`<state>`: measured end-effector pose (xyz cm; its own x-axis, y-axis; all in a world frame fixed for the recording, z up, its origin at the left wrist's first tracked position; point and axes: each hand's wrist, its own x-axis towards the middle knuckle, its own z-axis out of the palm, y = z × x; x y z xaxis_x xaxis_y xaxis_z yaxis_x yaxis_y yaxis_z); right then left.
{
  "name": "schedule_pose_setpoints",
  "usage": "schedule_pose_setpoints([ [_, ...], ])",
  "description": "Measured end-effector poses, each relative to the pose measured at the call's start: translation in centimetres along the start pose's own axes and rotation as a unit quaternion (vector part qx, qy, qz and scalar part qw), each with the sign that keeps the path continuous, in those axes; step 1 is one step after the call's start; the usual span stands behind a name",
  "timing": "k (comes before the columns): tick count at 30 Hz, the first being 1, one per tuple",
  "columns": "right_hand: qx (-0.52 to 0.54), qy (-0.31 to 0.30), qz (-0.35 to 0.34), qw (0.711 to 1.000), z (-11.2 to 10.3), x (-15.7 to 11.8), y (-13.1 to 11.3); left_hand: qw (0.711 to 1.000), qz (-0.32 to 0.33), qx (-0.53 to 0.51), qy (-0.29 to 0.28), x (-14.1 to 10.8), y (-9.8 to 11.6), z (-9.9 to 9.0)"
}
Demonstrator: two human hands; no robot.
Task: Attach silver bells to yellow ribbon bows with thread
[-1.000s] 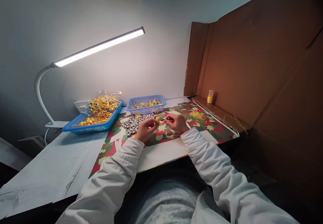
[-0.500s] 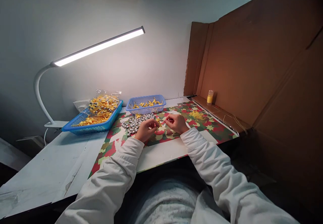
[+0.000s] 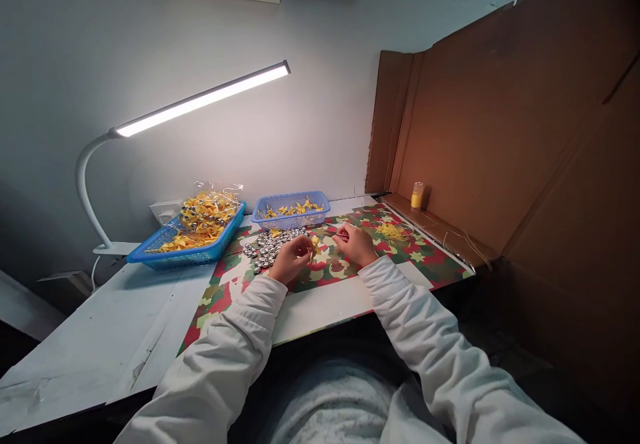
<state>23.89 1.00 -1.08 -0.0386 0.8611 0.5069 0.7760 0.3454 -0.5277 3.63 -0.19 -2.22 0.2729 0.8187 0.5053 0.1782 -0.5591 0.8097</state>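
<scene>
My left hand (image 3: 291, 259) is closed in a pinch on a small yellow ribbon-like piece (image 3: 315, 248), which sticks out past the fingertips. To its right, my right hand (image 3: 356, 245) grips slim tweezers (image 3: 331, 234) whose tips point left toward that piece, a short gap apart from it. Beside my left hand lies a heap of shiny silver bells or beads (image 3: 270, 247). Beyond my right hand is a loose pile of thin yellow strands (image 3: 393, 232). All of this rests on a camouflage-patterned mat (image 3: 425, 264).
A blue basket (image 3: 220, 247) on the left is heaped with yellow pieces and silver balls. Behind the silver heap stands a smaller blue basket (image 3: 320, 216) with yellow pieces. A lit lamp (image 3: 205, 101) hangs above. Cardboard (image 3: 475, 131) walls the right, near a small yellow bottle (image 3: 417, 195).
My right hand has drawn slightly right, away from my left, with the tweezers. The left hand keeps its pinch on the yellow piece. The whole view has shifted slightly.
</scene>
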Motion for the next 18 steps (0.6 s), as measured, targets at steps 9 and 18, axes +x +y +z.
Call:
schedule_pose_setpoints([
  [9,-0.088,-0.101,0.097,0.986,0.6,0.1,0.8,0.995,-0.067,-0.029,0.07,0.4,-0.3,-0.1],
  [18,0.268,0.142,-0.329,0.894,-7.1,-7.6,-8.1,0.974,-0.091,0.055,0.201,3.2,-1.1,-2.6],
])
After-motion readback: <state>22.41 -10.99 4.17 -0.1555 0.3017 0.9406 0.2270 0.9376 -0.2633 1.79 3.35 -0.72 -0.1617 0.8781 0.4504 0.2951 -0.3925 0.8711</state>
